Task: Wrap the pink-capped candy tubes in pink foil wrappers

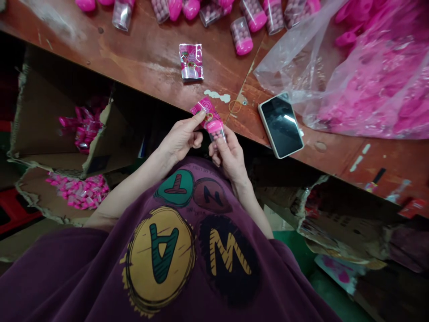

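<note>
A worn reddish-brown wooden desk runs across the upper part of my head view, its near edge slanting down toward the right. Below it, at the left of the frame, torn brown cardboard boxes hold heaps of pink packs.

At centre frame, just under the desk edge, I see both hands meet above a purple printed shirt. Between them sits a small clear plastic tube of pink beads. Its upper end is in or against a glossy pink printed foil sleeve, and I cannot tell how deep it goes. The tube's long axis runs from lower right to upper left in the frame, pointing away from the body toward the desk.

The left hand is curled, with thumb and forefinger pinched on the sleeve's upper left corner. The right hand is closed round the tube's lower part, so it is nearer the tube and the left is nearer the sleeve.

Lying on the desk, apart from the hands:
- a flat pink foil packet, upper centre
- a dark-screened phone in a pale case, to the right
- a clear plastic bag of pink caps, upper right
- filled pink-capped tubes, along the top
</note>
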Available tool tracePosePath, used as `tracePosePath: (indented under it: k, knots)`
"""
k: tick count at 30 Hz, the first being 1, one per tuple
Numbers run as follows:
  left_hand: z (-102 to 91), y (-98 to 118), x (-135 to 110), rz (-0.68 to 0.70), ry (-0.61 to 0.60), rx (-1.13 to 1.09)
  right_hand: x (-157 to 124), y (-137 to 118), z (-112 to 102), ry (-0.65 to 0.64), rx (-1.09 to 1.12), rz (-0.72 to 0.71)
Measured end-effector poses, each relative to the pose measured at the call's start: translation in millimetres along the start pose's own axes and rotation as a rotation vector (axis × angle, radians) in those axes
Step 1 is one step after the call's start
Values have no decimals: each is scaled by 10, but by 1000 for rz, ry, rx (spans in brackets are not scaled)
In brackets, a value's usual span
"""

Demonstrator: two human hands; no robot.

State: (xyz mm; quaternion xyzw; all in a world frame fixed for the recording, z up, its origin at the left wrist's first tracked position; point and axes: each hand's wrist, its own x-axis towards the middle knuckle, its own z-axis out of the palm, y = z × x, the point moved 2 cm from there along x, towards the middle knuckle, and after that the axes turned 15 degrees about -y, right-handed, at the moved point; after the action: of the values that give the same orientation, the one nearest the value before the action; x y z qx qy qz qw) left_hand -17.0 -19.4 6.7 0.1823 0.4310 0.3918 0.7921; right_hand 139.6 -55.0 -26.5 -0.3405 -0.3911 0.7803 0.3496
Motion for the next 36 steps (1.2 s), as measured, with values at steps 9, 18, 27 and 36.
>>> tracePosePath:
  k: [9, 18, 27, 36]
  knots:
    - [-40, -89, 36, 54, 109, 17, 20, 2, -6, -50, 267, 73]
    - [-59, -106, 62, 49, 180, -143, -96, -48, -28, 184, 122, -73]
    - [7, -185, 105, 28, 208, -197, -105, 80, -68, 349, -377, -214]
    - [91, -190, 114, -46, 173, -209, -92, 169, -102, 413, -678, -267]
